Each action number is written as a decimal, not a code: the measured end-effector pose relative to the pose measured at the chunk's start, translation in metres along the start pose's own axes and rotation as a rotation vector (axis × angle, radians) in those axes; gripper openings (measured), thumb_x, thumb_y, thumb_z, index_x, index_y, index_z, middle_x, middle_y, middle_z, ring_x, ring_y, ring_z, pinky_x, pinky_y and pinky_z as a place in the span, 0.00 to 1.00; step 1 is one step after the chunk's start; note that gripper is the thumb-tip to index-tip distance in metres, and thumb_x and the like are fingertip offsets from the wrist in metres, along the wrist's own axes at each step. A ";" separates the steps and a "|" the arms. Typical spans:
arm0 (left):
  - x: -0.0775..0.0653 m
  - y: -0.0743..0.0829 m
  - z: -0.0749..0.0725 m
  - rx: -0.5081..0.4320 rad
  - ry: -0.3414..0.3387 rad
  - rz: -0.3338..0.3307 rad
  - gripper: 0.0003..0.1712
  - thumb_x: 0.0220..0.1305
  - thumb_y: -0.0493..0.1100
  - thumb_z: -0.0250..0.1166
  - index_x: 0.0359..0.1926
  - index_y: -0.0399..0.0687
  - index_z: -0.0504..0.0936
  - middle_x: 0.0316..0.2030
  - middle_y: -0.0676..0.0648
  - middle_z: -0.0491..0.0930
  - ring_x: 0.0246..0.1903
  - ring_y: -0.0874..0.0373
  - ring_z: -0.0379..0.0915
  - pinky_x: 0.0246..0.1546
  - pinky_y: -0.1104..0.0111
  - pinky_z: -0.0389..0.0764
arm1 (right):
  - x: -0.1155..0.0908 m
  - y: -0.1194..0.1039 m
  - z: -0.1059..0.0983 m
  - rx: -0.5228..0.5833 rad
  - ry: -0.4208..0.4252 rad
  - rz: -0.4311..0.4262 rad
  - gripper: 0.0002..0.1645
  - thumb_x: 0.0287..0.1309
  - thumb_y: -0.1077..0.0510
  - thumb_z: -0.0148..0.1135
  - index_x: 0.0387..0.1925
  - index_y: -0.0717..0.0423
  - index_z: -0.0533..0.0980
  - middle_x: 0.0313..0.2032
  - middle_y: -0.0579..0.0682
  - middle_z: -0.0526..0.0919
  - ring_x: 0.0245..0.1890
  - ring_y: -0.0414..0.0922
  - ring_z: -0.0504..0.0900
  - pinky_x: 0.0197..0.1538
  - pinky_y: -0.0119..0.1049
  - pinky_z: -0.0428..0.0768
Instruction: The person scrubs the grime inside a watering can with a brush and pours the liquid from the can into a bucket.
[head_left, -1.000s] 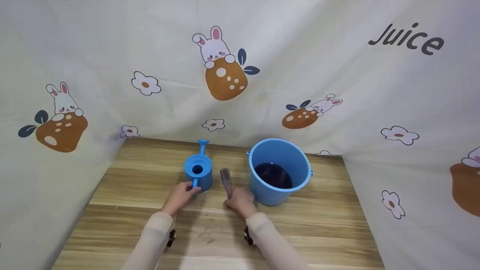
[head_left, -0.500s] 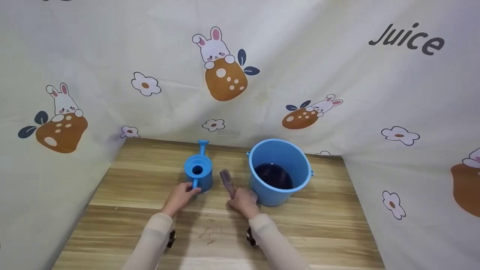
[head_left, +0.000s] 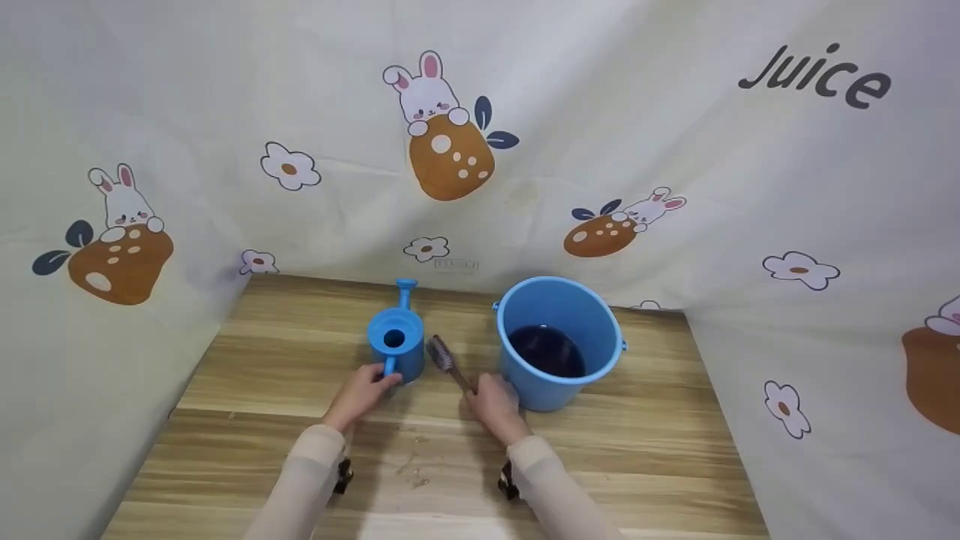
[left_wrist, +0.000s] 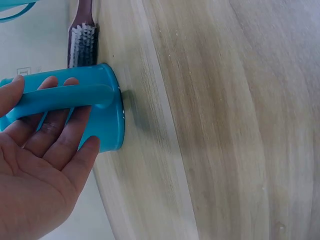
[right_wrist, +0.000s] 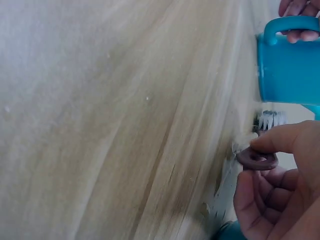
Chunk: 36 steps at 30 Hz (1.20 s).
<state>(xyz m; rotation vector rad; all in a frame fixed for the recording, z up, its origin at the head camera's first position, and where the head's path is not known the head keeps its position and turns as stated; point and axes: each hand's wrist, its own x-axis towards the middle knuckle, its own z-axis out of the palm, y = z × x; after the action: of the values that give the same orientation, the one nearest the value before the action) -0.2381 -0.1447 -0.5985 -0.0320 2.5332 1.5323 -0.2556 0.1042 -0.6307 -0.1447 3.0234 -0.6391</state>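
Bucket (head view): blue pail (head_left: 544, 394) upright on the wooden table (head_left: 645, 465); a dark liquid (head_left: 546, 354) covers its bottom, well below the rim.
Watering can (head view): blue can (head_left: 411, 360), upright, left of the bucket; contents not discernible through the dark round opening; spout towards the printed sheet (head_left: 337, 97).
Brush (head view): brown brush (head_left: 450, 364) slanting between the two containers, bristled end near the can.
Arms (head view): both reach forward; left hand (head_left: 361, 394) at the can's handle, right hand (head_left: 496, 405) just beside the bucket.
Left hand (left wrist view): fingers curl through the can's handle, thumb opposite; little finger free of it.
Right hand (right wrist view): thumb and forefinger pinch the brush handle near its holed end; remaining fingers curled.
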 end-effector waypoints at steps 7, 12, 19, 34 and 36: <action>0.000 -0.002 0.004 -0.095 0.003 0.024 0.12 0.68 0.41 0.61 0.36 0.33 0.82 0.26 0.50 0.75 0.28 0.60 0.64 0.33 0.69 0.66 | -0.005 0.001 -0.007 0.451 -0.010 0.055 0.07 0.64 0.58 0.60 0.33 0.57 0.81 0.24 0.48 0.84 0.19 0.39 0.77 0.27 0.33 0.76; 0.003 -0.006 0.008 -0.167 0.004 0.024 0.16 0.70 0.42 0.61 0.43 0.28 0.83 0.40 0.35 0.85 0.38 0.55 0.77 0.43 0.65 0.75 | -0.009 -0.003 -0.015 0.700 0.067 0.102 0.11 0.67 0.57 0.58 0.41 0.61 0.81 0.27 0.52 0.82 0.24 0.51 0.84 0.25 0.31 0.75; 0.009 -0.010 0.012 -0.271 -0.037 0.063 0.22 0.74 0.44 0.54 0.46 0.23 0.79 0.45 0.30 0.84 0.52 0.39 0.80 0.60 0.50 0.74 | -0.014 -0.022 -0.030 1.159 0.089 0.134 0.16 0.68 0.60 0.57 0.48 0.72 0.75 0.33 0.58 0.82 0.25 0.43 0.83 0.34 0.35 0.85; 0.007 -0.009 0.017 -0.378 -0.057 0.087 0.20 0.77 0.43 0.49 0.36 0.29 0.77 0.29 0.45 0.82 0.35 0.57 0.79 0.50 0.64 0.73 | -0.015 -0.050 -0.051 1.362 0.103 0.020 0.16 0.64 0.67 0.59 0.47 0.79 0.74 0.28 0.47 0.80 0.22 0.38 0.81 0.32 0.32 0.84; 0.005 -0.009 0.017 -0.368 -0.045 0.072 0.19 0.77 0.43 0.49 0.35 0.32 0.77 0.27 0.49 0.79 0.33 0.60 0.75 0.47 0.65 0.72 | -0.014 -0.053 -0.054 1.356 0.100 0.000 0.15 0.64 0.67 0.59 0.45 0.80 0.75 0.27 0.49 0.81 0.23 0.39 0.82 0.32 0.32 0.84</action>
<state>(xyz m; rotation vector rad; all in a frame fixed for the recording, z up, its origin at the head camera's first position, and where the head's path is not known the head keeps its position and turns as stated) -0.2398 -0.1337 -0.6147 0.0446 2.2074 1.9818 -0.2413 0.0785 -0.5596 -0.0373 1.9799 -2.4314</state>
